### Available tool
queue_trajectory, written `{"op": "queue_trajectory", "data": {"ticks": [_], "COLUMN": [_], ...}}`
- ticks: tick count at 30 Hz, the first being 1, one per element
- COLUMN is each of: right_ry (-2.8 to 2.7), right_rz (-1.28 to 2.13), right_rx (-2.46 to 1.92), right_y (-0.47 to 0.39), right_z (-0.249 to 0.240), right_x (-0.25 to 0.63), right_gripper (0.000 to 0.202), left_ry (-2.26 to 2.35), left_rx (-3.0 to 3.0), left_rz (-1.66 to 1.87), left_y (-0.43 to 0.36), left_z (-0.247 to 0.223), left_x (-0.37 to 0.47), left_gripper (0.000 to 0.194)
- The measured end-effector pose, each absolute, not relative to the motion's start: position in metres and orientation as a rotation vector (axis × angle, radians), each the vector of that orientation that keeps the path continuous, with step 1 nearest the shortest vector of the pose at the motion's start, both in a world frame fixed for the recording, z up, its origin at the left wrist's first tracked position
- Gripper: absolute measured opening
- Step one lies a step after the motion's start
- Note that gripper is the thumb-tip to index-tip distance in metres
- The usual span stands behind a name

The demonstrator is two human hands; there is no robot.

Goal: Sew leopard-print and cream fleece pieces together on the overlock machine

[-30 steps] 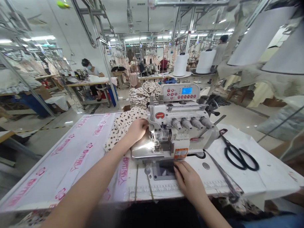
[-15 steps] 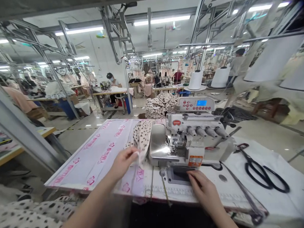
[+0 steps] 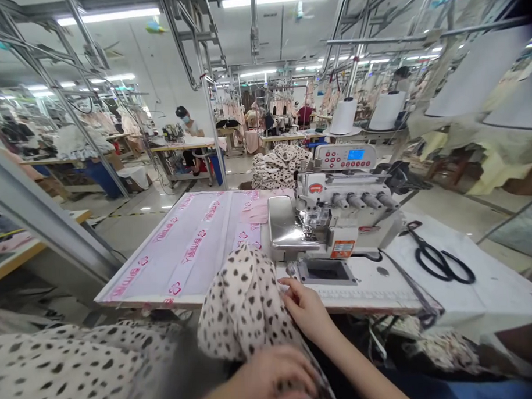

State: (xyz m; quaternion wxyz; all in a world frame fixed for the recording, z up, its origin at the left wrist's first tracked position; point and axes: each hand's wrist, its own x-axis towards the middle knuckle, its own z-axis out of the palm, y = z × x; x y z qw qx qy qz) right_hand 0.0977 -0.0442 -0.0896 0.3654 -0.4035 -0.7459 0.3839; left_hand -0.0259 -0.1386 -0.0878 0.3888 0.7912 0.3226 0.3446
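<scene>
One blurred heap of spotted fabric (image 3: 66,369) lay far L, low down, in front of the worktop (image 3: 378,288). Next came a pink-printed plastic sheet (image 3: 197,231) covering the worktop's L part, w/ a pink scrap (image 3: 255,213) by the machine's L side.

Approx. mid-view, the spotted garment piece (image 3: 247,293) sat bunched at the front edge, long axis running near to far, its lower end slanting R. L hand (image 3: 276,376) was over that lower end, blurred, fingers bent; couldn't tell if it gripped. R hand (image 3: 307,308) was at the piece's R edge, thumb & index slightly apart; pinch or mere touch, couldn't tell. So the piece lay L of the R hand and beyond the L; the R hand was nearer the overlock machine (image 3: 349,220), which stood up & R of the piece, apart from both hands.

Far R: black-handled scissors (image 3: 436,260) on white cloth (image 3: 462,309), untouched.
</scene>
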Motion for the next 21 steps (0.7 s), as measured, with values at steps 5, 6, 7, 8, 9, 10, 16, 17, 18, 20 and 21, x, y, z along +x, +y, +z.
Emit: {"op": "queue_trajectory", "data": {"ticks": [5,6,7,8,9,10,16,17,18,20,21], "right_ry": [-1.814,-1.808,-1.811,-1.820,-1.827,-1.832,-1.834,-1.857,-1.897,-2.031,-2.115], "right_rz": [1.113,1.140,1.161,1.176,1.188,1.198,1.320,1.319,1.309,1.304,1.333], "right_rx": [-1.170,-1.193,-1.200,-1.191,-1.173,-1.151,-0.966,-0.880,-0.772,-0.538,-0.435], "right_y": [-0.045,-0.044,-0.042,-0.041,-0.040,-0.039,-0.051,-0.058,-0.067,-0.089,-0.101], "right_z": [-0.101,-0.103,-0.104,-0.105,-0.105,-0.105,-0.071,-0.062,-0.055,-0.047,-0.047], "right_x": [0.095,0.093,0.091,0.088,0.086,0.083,0.078,0.077,0.075,0.069,0.065], "right_gripper": [0.042,0.046,0.047,0.045,0.040,0.035,0.013,0.010,0.008,0.011,0.017], "left_ry": [1.720,1.860,1.947,1.990,2.002,1.998,2.083,2.103,2.088,1.987,1.930], "left_rx": [1.965,1.958,1.955,1.954,1.952,1.950,1.699,1.610,1.507,1.296,1.209], "left_rz": [1.308,1.271,1.219,1.170,1.147,1.157,1.452,1.494,1.529,1.564,1.564], "left_y": [-0.109,-0.101,-0.093,-0.088,-0.085,-0.085,-0.134,-0.145,-0.156,-0.177,-0.187], "left_z": [-0.038,-0.041,-0.048,-0.056,-0.065,-0.072,-0.094,-0.101,-0.110,-0.132,-0.143], "left_x": [-0.082,-0.089,-0.094,-0.097,-0.098,-0.099,-0.111,-0.112,-0.112,-0.106,-0.100], "left_gripper": [0.025,0.033,0.039,0.042,0.041,0.038,0.019,0.021,0.025,0.034,0.035]}}
